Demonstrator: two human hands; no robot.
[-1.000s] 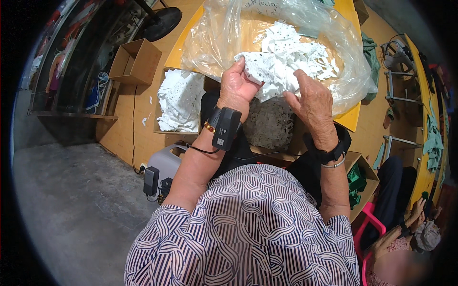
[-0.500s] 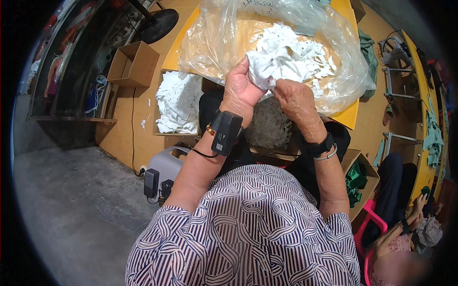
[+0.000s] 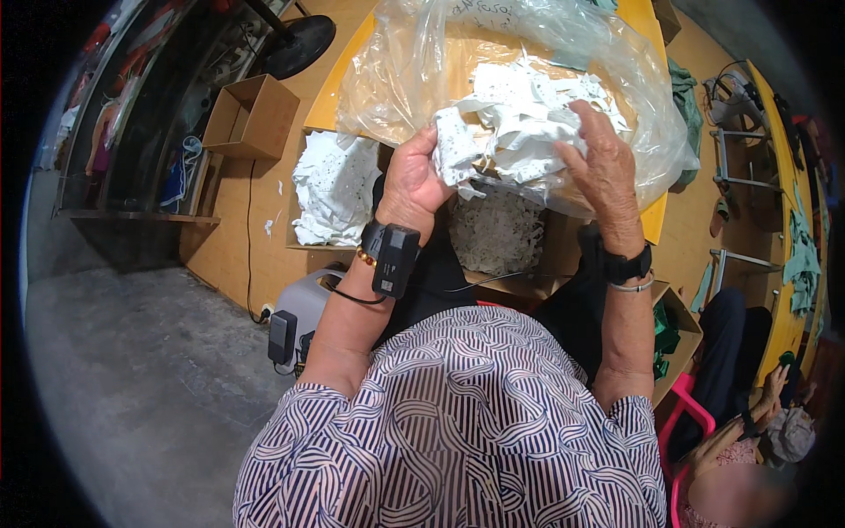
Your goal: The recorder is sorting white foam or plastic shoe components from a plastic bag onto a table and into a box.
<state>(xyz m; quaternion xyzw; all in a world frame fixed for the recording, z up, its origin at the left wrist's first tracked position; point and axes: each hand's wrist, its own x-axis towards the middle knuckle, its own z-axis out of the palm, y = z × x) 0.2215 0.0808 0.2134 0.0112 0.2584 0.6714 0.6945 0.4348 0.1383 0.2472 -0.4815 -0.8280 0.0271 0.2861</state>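
Note:
My left hand (image 3: 414, 176) is closed on a white cloth piece (image 3: 454, 148) with small dark specks, held up at the near edge of the yellow table. My right hand (image 3: 605, 163) is just right of it, thumb and fingers spread apart, over the near right side of a heap of white cloth pieces (image 3: 515, 92). Nothing shows between its fingers. The heap lies on a large clear plastic bag (image 3: 387, 88), opened out on the tabletop. Where the held piece meets the heap, I cannot tell their edges apart.
Left of my knees stands a carton of speckled white cloth (image 3: 334, 189). Between my legs is a box of pale scraps (image 3: 497, 233). An open cardboard box (image 3: 251, 119) sits farther left. Green material fills a carton (image 3: 682, 321) at right, near another person's hands (image 3: 767, 396).
My hands have moved apart: the right let go and shifted right with fingers spreading, while the left drew slightly left and nearer. The speckled side of the cloth now shows.

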